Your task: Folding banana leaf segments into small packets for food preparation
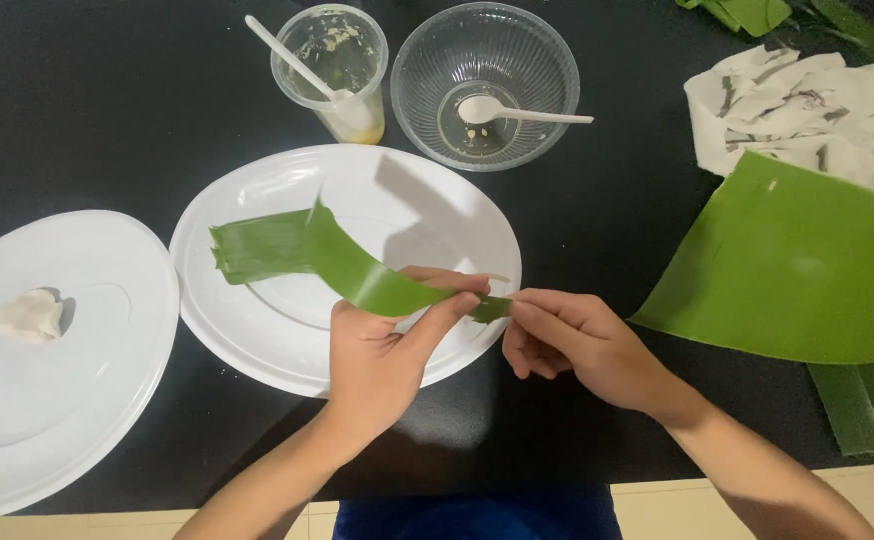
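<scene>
While the black bench (107, 120) carries a big leaf sheet (797, 270), two white plates and an emptied bowl (485, 85), the leaf strip (347, 265) hangs over the middle plate (257, 340). Left hand (382, 350) and right hand (572, 345) pinch its near end together; strip looks unfolded and unfilled, and the dough lump (29, 315) sits unused.

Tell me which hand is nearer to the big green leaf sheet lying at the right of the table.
Right. The right hand pinches the leaf strip just left of the large leaf sheet, not touching it. The left hand is farther left, over the white plate.
</scene>
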